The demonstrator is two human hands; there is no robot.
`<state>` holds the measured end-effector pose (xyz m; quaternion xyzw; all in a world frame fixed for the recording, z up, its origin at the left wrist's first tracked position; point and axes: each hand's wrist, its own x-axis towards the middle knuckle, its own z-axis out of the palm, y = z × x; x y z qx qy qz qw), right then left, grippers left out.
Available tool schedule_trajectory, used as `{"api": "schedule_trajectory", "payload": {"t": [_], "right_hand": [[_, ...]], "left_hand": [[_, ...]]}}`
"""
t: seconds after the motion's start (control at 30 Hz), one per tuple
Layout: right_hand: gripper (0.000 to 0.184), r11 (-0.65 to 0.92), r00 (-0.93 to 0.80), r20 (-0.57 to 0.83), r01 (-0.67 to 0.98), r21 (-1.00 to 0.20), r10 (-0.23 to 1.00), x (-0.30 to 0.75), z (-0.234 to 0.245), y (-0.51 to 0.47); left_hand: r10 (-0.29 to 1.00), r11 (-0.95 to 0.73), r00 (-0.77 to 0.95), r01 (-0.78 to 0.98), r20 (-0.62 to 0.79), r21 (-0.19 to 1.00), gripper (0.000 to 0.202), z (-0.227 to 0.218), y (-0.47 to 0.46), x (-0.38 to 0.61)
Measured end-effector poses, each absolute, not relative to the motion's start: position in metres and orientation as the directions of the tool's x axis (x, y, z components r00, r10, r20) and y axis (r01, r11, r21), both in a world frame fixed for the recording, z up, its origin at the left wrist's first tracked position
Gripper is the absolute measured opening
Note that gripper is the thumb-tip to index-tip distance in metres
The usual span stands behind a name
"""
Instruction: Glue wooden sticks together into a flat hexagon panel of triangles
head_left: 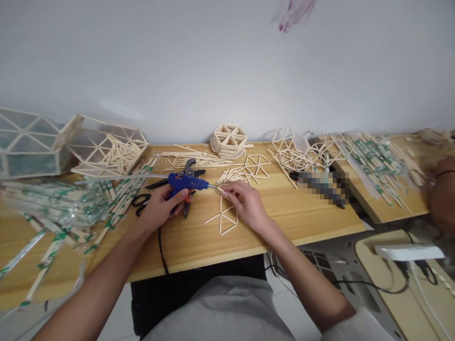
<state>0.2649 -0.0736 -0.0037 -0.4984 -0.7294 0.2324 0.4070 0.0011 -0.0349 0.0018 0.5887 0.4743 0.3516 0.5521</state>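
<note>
My left hand (pixel 159 207) is wrapped round the handle of a blue hot glue gun (pixel 187 183), whose nozzle points right. A clear glue stick (pixel 142 176) runs out of its back. In my right hand (pixel 248 202) a short wooden stick (pixel 223 191) is pinched, its end close to the nozzle; whether they touch I cannot tell. Below that hand lies a partly built frame of sticks (pixel 221 215), made of triangles meeting at a centre. Behind my hands are a pile of short sticks (pixel 231 175) and a finished hexagon frame (pixel 258 166).
Stacked hexagon frames (pixel 230 140) stand against the wall. Wrapped chopsticks (pixel 57 208) cover the table's left, beside large lattice boxes (pixel 28 142). Scissors (pixel 140 201) and pliers (pixel 190 166) lie near the glue gun. At right, another person's arm (pixel 441 189) shows; a power strip (pixel 408 252) sits lower.
</note>
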Motion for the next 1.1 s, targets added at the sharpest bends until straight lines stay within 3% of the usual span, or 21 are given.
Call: {"api": "schedule_trajectory", "payload": {"t": [0.27,0.87,0.97,1.1], "right_hand": [[0.01,0.385,-0.154,0.36,0.522,-0.761,0.92,0.265,-0.007,-0.073],[0.014,0.379,-0.132,0.361,0.468,-0.799,0.923,0.261,-0.006,-0.075],[0.013,0.271,-0.028,0.275,0.303,-0.914,0.961,0.26,-0.006,-0.076],[0.031,-0.016,0.018,-0.018,-0.117,-0.993,1.0,0.26,0.001,-0.081]], "left_hand": [[0.948,0.071,0.302,0.113,-0.102,0.991,0.044,0.006,-0.036,0.004],[0.947,0.058,0.296,0.219,-0.123,0.974,0.046,0.007,-0.037,0.003],[0.956,0.067,0.256,0.279,-0.142,0.958,0.046,0.007,-0.035,0.0],[0.974,0.125,0.135,0.337,-0.18,0.933,0.048,0.001,-0.029,-0.006]]}}
